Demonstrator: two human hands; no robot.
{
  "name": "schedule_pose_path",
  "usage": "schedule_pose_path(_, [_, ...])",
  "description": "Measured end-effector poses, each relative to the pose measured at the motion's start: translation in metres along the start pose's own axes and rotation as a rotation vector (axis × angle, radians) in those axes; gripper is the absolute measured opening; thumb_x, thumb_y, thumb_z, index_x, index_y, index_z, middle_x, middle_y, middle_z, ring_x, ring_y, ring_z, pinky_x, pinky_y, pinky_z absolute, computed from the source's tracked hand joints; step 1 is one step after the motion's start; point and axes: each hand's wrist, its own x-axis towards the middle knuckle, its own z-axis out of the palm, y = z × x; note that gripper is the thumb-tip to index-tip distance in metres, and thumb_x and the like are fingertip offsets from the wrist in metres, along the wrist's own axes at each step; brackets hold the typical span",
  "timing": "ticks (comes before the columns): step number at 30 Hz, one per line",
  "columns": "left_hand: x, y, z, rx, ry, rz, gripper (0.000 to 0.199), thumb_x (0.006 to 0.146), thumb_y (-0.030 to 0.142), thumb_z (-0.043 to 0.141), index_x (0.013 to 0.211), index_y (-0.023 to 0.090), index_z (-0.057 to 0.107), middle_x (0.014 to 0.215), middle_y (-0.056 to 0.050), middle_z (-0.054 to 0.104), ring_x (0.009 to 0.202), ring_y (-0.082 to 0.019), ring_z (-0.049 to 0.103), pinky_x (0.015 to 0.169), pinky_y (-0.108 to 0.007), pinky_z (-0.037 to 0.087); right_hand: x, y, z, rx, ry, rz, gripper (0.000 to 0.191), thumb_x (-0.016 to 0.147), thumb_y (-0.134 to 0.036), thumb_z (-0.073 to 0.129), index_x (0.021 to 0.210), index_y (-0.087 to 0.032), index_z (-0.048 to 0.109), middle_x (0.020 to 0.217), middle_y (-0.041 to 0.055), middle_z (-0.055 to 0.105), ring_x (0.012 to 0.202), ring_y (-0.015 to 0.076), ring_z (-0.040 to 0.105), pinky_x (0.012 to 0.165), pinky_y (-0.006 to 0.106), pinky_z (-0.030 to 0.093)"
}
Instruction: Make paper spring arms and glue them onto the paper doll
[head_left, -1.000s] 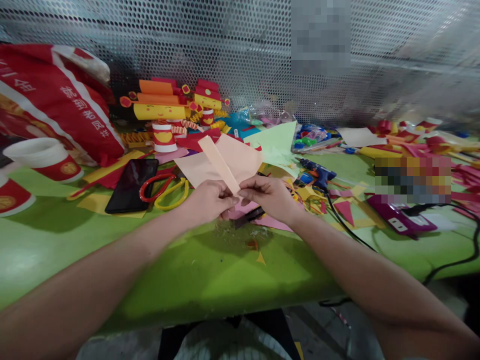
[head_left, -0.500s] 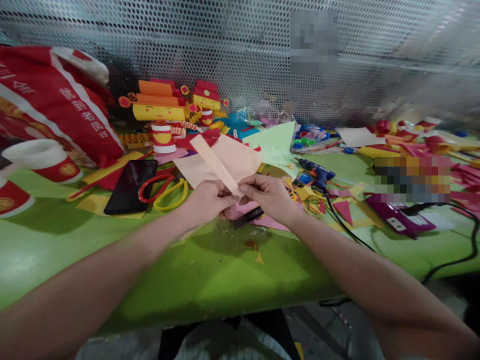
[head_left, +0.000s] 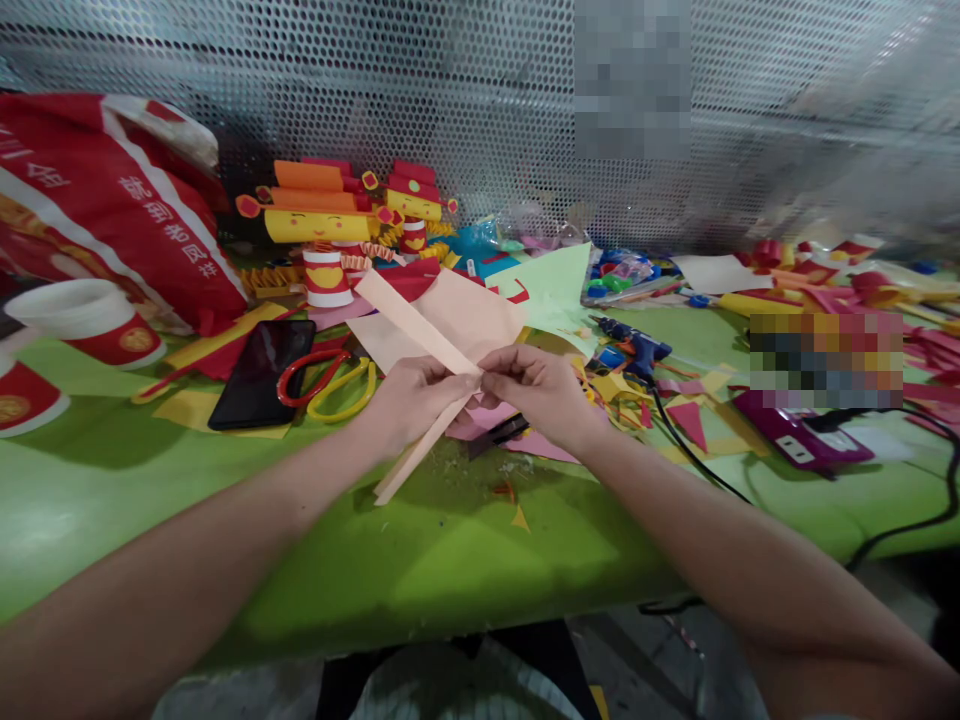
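Two pale peach paper strips meet at an angle between my hands. The upper strip (head_left: pixel 411 320) points up and left; the lower strip (head_left: pixel 420 455) slants down and left over the green table. My left hand (head_left: pixel 420 400) pinches the strips close to where they meet. My right hand (head_left: pixel 529 385) has its thumb and fingertips closed on the same end. Behind them lies a peach sheet (head_left: pixel 472 315), beside a light green sheet (head_left: pixel 555 285). Black-bladed scissors or a similar dark tool (head_left: pixel 499 436) rest on pink paper just below my hands.
On the left are red-and-yellow-handled scissors (head_left: pixel 341 390), a black phone (head_left: pixel 262 375) and a paper cup (head_left: pixel 90 320). Paper figures (head_left: pixel 319 225) stand at the back. A glue gun (head_left: pixel 634 345), paper scraps and a purple power strip (head_left: pixel 799 430) with a black cable lie right.
The upper strip has swung a little to the left. A lower strip now shows, pointing down and left from my fingers. My hands have stayed nearly in place.
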Motion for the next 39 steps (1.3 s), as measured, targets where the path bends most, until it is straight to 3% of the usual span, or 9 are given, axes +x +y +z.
schedule_pose_path(3, [0.001, -0.001, 0.000, -0.054, 0.041, -0.033, 0.012, 0.071, 0.023, 0.060, 0.068, 0.012, 0.066, 0.060, -0.003, 0.066, 0.055, -0.014, 0.062, 0.053, -0.025, 0.050, -0.002, 0.002, -0.001, -0.240, 0.080, -0.180, 0.009, 0.075, -0.021, 0.055, 0.085, -0.019, 0.055, 0.074, 0.0009, 0.063, 0.061, 0.0111, 0.059, 0.056, 0.026, 0.051])
schedule_pose_path(7, [0.002, -0.005, 0.000, -0.144, 0.086, 0.006, 0.014, 0.068, 0.025, 0.063, 0.065, 0.012, 0.067, 0.057, -0.003, 0.064, 0.055, -0.013, 0.060, 0.052, -0.024, 0.046, -0.003, 0.003, -0.004, -0.712, 0.133, -0.615, 0.015, 0.077, -0.011, 0.049, 0.084, -0.020, 0.059, 0.085, 0.0051, 0.063, 0.079, 0.0158, 0.061, 0.069, 0.030, 0.050])
schedule_pose_path(9, [0.002, -0.006, 0.001, -0.171, 0.104, 0.040, 0.015, 0.067, 0.025, 0.064, 0.060, 0.012, 0.065, 0.054, -0.002, 0.061, 0.053, -0.012, 0.056, 0.051, -0.023, 0.043, -0.003, 0.002, -0.005, -0.854, 0.137, -0.760, 0.016, 0.077, -0.011, 0.050, 0.085, -0.020, 0.060, 0.087, 0.0059, 0.063, 0.083, 0.0173, 0.060, 0.070, 0.031, 0.050])
schedule_pose_path(15, [0.001, -0.008, 0.005, -0.235, 0.078, 0.066, 0.016, 0.066, 0.026, 0.065, 0.057, 0.012, 0.064, 0.054, -0.002, 0.060, 0.051, -0.010, 0.052, 0.049, -0.022, 0.040, -0.005, -0.002, -0.004, -1.090, 0.183, -0.854, 0.009, 0.081, -0.020, 0.053, 0.080, -0.020, 0.062, 0.083, 0.0060, 0.064, 0.075, 0.0178, 0.058, 0.060, 0.030, 0.047])
schedule_pose_path(19, [-0.001, -0.006, 0.006, -0.260, 0.050, 0.053, 0.018, 0.066, 0.028, 0.066, 0.058, 0.012, 0.064, 0.054, -0.002, 0.061, 0.052, -0.010, 0.055, 0.052, -0.022, 0.042, -0.005, 0.001, -0.003, -0.778, 0.146, -0.718, 0.014, 0.084, -0.023, 0.050, 0.078, -0.020, 0.062, 0.081, 0.0045, 0.062, 0.076, 0.0153, 0.058, 0.064, 0.029, 0.048])
schedule_pose_path(24, [0.001, -0.008, 0.003, -0.167, 0.041, 0.064, 0.016, 0.069, 0.027, 0.064, 0.074, 0.013, 0.068, 0.067, -0.003, 0.068, 0.064, -0.014, 0.062, 0.064, -0.027, 0.049, -0.003, 0.001, -0.001, -0.286, 0.121, -0.214, 0.020, 0.076, -0.034, 0.061, 0.067, -0.017, 0.056, 0.063, 0.0004, 0.057, 0.057, 0.0111, 0.053, 0.052, 0.026, 0.045])
schedule_pose_path(27, [0.004, -0.011, 0.001, -0.088, 0.045, 0.113, 0.014, 0.070, 0.025, 0.062, 0.075, 0.014, 0.068, 0.067, -0.002, 0.068, 0.063, -0.014, 0.062, 0.064, -0.028, 0.050, -0.002, -0.003, 0.000, -0.137, 0.104, -0.046, 0.025, 0.071, -0.039, 0.065, 0.063, -0.017, 0.054, 0.059, -0.0013, 0.056, 0.054, 0.0097, 0.051, 0.051, 0.025, 0.044])
schedule_pose_path(39, [0.004, -0.013, -0.005, 0.261, -0.023, 0.315, 0.021, 0.077, 0.029, 0.053, 0.070, 0.014, 0.065, 0.066, -0.003, 0.067, 0.061, -0.014, 0.061, 0.061, -0.027, 0.050, 0.001, -0.008, 0.001, 0.169, 0.033, 0.211, 0.035, 0.057, -0.041, 0.075, 0.069, -0.018, 0.052, 0.057, -0.0044, 0.056, 0.047, 0.0076, 0.053, 0.042, 0.022, 0.046])
